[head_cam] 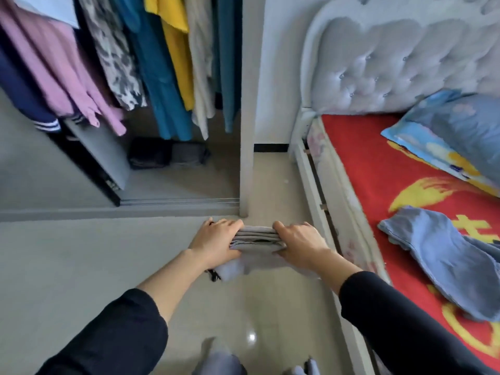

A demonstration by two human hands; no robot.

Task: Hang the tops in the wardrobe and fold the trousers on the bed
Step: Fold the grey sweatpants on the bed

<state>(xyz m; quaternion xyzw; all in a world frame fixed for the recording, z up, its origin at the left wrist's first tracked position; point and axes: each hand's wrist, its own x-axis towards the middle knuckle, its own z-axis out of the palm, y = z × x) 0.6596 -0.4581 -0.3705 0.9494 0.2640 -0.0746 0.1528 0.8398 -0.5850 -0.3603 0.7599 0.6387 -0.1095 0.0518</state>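
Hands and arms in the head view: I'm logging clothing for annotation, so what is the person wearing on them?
Both arms wear plain black long sleeves, left sleeve and right sleeve, each ending partway up the forearm. The left hand and right hand are bare: no gloves, rings or watch show.
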